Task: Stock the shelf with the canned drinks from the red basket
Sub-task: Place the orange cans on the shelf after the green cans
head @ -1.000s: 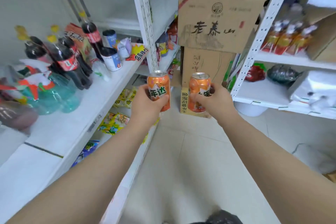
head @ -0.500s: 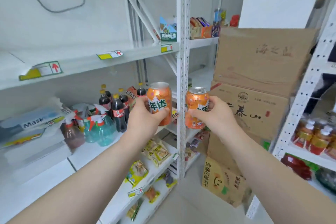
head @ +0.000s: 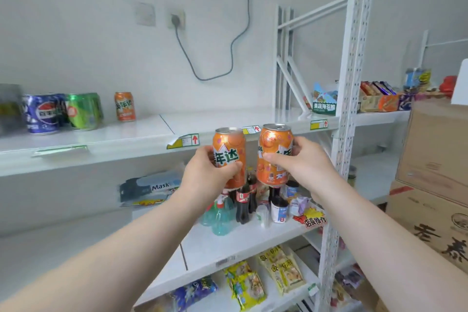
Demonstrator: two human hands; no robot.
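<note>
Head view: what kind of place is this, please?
Probably a small shop or its stockroom: white metal shelving with price tags, canned drinks and snack packets set out, and stacked cardboard cartons beside.

Glossy metal cans, matt shelf

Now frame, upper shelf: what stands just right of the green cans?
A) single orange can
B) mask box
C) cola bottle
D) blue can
A: a single orange can stands upright on the upper shelf, just right of the green cans and apart from them.
</note>
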